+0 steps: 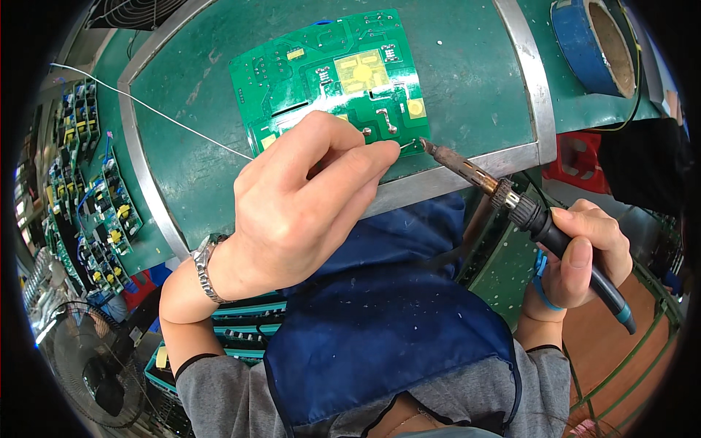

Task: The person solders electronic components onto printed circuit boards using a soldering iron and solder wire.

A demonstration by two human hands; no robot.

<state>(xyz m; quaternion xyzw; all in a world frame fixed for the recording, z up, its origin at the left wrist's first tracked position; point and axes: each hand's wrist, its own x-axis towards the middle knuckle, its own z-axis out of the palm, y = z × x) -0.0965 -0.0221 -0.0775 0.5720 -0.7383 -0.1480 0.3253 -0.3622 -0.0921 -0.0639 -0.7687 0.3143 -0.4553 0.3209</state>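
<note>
A green circuit board (pixel 292 80) lies on the green bench mat with its soldered side up. My left hand (pixel 307 190) is over the board's near edge, thumb and fingers pinched on a thin silvery solder wire (pixel 408 145). The wire's short end sticks out toward the board's near right corner. My right hand (pixel 588 255) grips a soldering iron (pixel 537 223) by its black handle. The iron's tip meets the near right corner of the board, close to the wire's end; whether the two touch is too small to tell. Yellow patches and shiny solder joints dot the board.
A metal frame (pixel 544 87) borders the green mat (pixel 467 73). A pale strand (pixel 146 102) runs from the far left to my left hand. Several circuit boards (pixel 109 212) stand at the left, above a fan (pixel 98 372). A blue tape roll (pixel 584 47) sits far right.
</note>
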